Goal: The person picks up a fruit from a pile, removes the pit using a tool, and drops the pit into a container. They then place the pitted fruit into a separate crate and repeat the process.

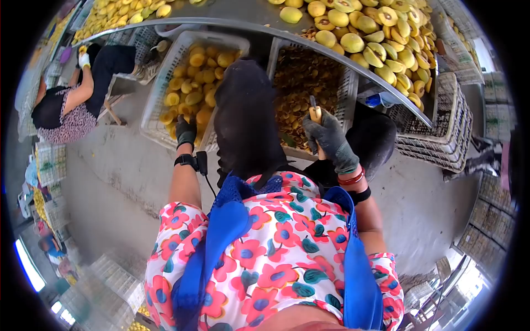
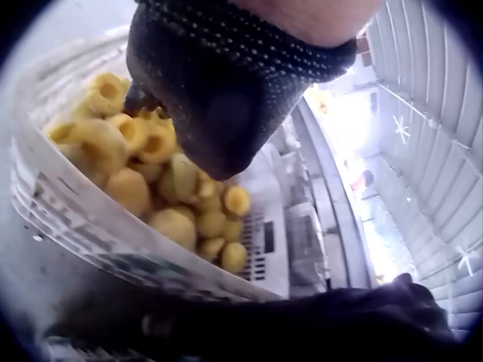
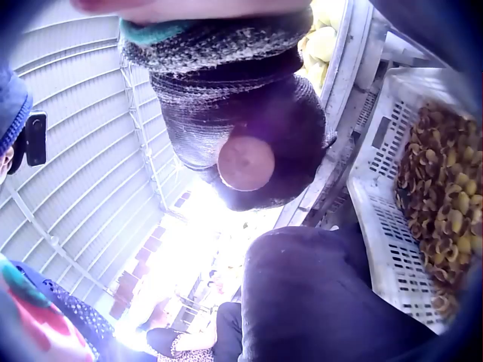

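Observation:
My left hand (image 1: 186, 131), in a dark glove, reaches over the near edge of a white plastic crate (image 1: 152, 105) of hollowed yellow peach halves (image 1: 193, 83). In the left wrist view, the back of this hand (image 2: 219, 98) hides most of its fingers, which lie right at the fruit; I cannot tell whether they grip a piece. My gloved right hand (image 1: 330, 138) grips a knife-like tool (image 1: 316, 115) by its wooden handle, short metal blade pointing up. Its round handle end (image 3: 246, 163) shows below the fist in the right wrist view.
A second crate (image 1: 351, 91) between my knees holds brown scraps (image 1: 303, 71). Halved peaches (image 1: 381, 38) are heaped on the metal table (image 1: 232, 14) ahead. Stacked crates (image 1: 436, 132) stand at right. Another person (image 1: 72, 105) sits at left. My dark-clad knee (image 1: 248, 110) is between the crates.

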Demonstrator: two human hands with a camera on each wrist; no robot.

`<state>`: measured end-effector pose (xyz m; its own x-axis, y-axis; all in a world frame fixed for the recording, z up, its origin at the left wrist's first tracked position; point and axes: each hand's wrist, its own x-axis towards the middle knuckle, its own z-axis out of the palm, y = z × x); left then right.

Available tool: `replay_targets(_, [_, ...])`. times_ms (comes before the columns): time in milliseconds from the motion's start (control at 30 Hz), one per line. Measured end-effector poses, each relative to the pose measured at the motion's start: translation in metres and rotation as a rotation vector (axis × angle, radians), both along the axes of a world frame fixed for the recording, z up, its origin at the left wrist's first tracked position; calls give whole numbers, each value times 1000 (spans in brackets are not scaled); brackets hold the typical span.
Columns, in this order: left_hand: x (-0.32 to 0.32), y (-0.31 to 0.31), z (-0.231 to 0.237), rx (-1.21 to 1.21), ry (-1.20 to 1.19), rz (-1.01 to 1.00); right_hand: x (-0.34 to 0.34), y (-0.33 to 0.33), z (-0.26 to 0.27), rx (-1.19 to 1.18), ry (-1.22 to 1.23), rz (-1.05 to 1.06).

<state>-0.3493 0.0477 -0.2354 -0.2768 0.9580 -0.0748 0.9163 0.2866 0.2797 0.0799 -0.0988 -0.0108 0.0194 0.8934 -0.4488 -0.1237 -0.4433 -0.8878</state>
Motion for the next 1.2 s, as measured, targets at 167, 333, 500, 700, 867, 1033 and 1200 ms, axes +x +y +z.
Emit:
replay_targets(167, [103, 76, 106, 666, -208, -419, -2, -1, -11, 40, -272, -14])
replay_targets(333, [235, 153, 172, 723, -328, -662, 1, -6, -38, 97, -459, 20])
replay_targets(500, [347, 182, 203, 155, -38, -789, 4, -7, -42, 166, -589, 4])
replay_targets(700, [383, 209, 183, -76, 136, -782, -1, -7, -21, 32, -452, -86])
replay_targets(867, [368, 203, 182, 19, -330, -920, 3, -8, -25, 49, -485, -106])
replay_targets(1033, [334, 131, 230, -88, -1351, -1137, 7, 8, -8, 123, -5, -278])
replay_targets(1200, [312, 52, 257, 179, -1140, -1306, 6, 25, 39, 180, 359, -387])
